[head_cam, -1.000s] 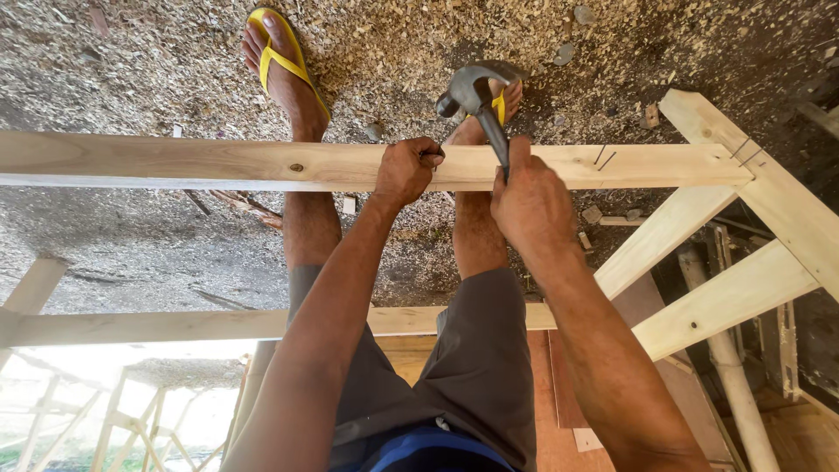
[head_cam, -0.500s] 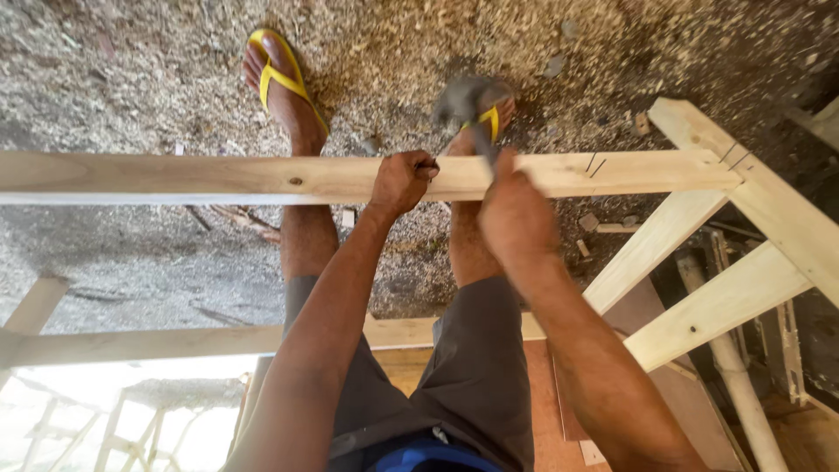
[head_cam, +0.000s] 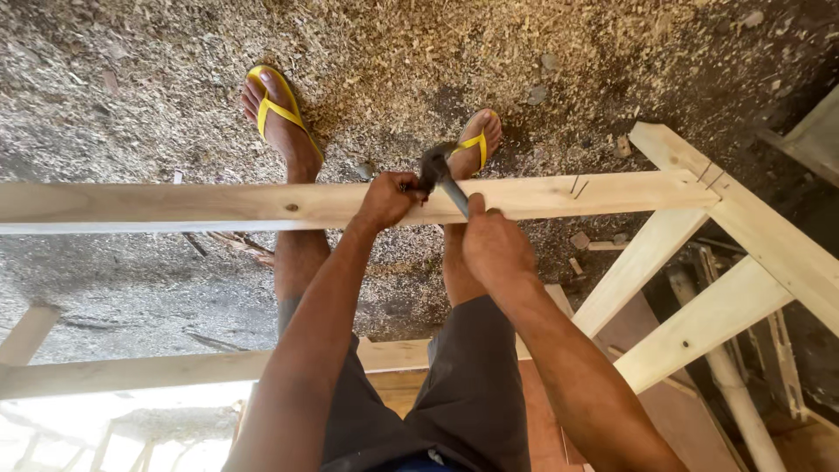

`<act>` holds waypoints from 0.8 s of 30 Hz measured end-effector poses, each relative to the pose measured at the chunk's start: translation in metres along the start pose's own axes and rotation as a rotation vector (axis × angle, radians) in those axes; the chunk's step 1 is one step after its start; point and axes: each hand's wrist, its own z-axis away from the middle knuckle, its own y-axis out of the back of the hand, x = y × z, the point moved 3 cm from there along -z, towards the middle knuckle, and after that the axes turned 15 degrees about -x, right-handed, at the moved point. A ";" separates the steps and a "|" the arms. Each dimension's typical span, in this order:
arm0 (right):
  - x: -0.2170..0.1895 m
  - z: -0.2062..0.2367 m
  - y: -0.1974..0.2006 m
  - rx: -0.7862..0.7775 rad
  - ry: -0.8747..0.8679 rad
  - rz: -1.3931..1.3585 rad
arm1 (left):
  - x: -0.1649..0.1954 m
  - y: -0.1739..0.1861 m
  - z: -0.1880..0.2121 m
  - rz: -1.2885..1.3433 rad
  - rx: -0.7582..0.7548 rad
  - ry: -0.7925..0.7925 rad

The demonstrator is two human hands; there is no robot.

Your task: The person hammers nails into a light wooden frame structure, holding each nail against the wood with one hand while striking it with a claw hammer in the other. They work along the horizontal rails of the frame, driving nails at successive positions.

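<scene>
A long pale wooden rail (head_cam: 218, 204) runs across the view at waist height, part of a timber frame. My left hand (head_cam: 387, 199) rests on the rail with fingers pinched together, apparently on a small nail that I cannot make out. My right hand (head_cam: 495, 249) grips the handle of a metal hammer (head_cam: 434, 168), whose head is down at the rail right beside my left fingers. My feet in yellow flip-flops (head_cam: 278, 109) stand on the ground beyond the rail.
The ground (head_cam: 419, 61) is covered in sawdust and wood chips. Angled frame boards (head_cam: 734, 223) join the rail at the right, with pencil marks near the joint. A lower rail (head_cam: 131, 371) crosses near my knees. Offcuts and a pole (head_cam: 738, 402) lie at the lower right.
The hammer was raised above the rail a second ago; it has swung down, and its head is now at the rail by my left fingers. My left hand stayed in place.
</scene>
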 end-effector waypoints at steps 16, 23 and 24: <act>0.023 -0.014 -0.010 0.127 0.062 0.117 | -0.001 0.003 -0.002 -0.109 0.070 -0.169; 0.035 0.014 0.010 0.770 0.297 -0.089 | -0.006 0.003 0.001 -0.084 0.062 -0.146; 0.025 0.000 -0.006 0.491 0.171 0.014 | -0.003 0.004 0.002 -0.088 0.063 -0.162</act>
